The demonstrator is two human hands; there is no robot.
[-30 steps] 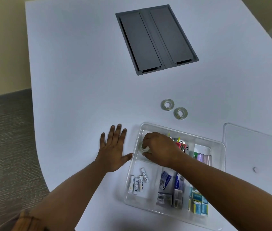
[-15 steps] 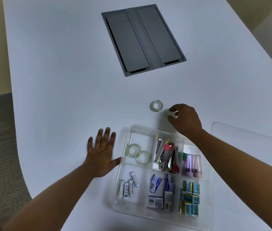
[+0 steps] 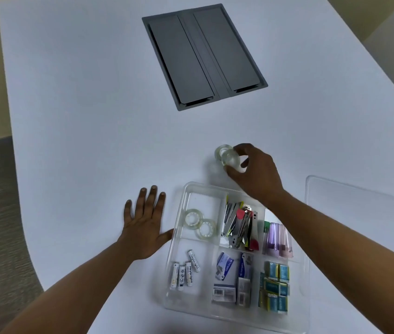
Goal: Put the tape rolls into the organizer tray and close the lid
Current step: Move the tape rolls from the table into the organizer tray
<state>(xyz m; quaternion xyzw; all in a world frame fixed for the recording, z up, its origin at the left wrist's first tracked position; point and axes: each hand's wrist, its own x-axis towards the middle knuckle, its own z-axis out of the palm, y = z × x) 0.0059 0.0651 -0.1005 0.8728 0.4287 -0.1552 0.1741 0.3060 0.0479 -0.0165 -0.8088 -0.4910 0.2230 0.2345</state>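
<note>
What changed: half a second ago the right hand [image 3: 255, 172] was closing on one of two tape rolls lying above the organizer tray [image 3: 179, 239]; a second ago it was inside the tray's upper-left compartment. Now it has gathered both loose rolls.
Meaning for the task: judging from this, two rolls are stowed and the last two are in hand, so what remains is one carry, a drop, and the lid.
Right hand: fingers curled narrow around a clear tape roll [image 3: 231, 160], with a second roll [image 3: 220, 150] pressed against it at the fingertips; whether both are lifted off the surface [image 3: 82, 116] I cannot tell.
Left hand: the left hand [image 3: 144, 225] lies flat and spread wide on the surface, holding nothing, thumb just touching the tray's left wall.
Stowed rolls: two tape rolls in the tray [image 3: 199, 224] sit side by side, touching, in the upper-left compartment.
Lid: the clear lid [image 3: 350, 213] lies flat at the right of the frame, beside the tray and apart from both hands.
Other contents: batteries [image 3: 184, 268] in the lower-left compartment, staplers and small packs to their right.
Next move, as a judgement: bring the two rolls down and left into the compartment with the others; there is bare floor above them.
</note>
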